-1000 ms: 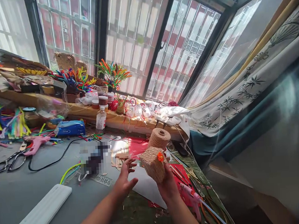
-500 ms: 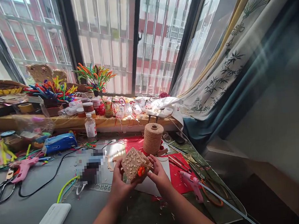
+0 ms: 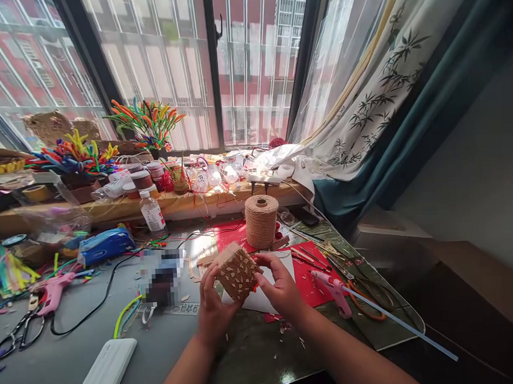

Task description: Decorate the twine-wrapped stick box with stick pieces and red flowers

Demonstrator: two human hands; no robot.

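Note:
Between my two hands, tilted above the table, is a small twine-wrapped box [image 3: 238,271] with pale chips stuck over its face. My left hand [image 3: 216,300] grips its left side and underside. At its right edge my right hand [image 3: 280,285] pinches it with thumb and fingers. Only a bit of the orange flower on the box shows, near my right thumb. Just behind the box stands a spool of brown twine [image 3: 262,221]. White paper [image 3: 262,301] lies under the hands on a red sheet [image 3: 315,280].
A pink glue gun [image 3: 335,291] with a long glue stick lies at right, another pink glue gun [image 3: 54,294] with scissors [image 3: 21,336] at left. A white power bank-like bar [image 3: 105,372] is in front. Behind stand a bottle [image 3: 152,212] and a crowded sill [image 3: 214,200].
My left hand, free one second ago, has taken hold of the box too. The box has been turned, so another chip-covered face shows and the orange flower is mostly hidden. The view has swung right.

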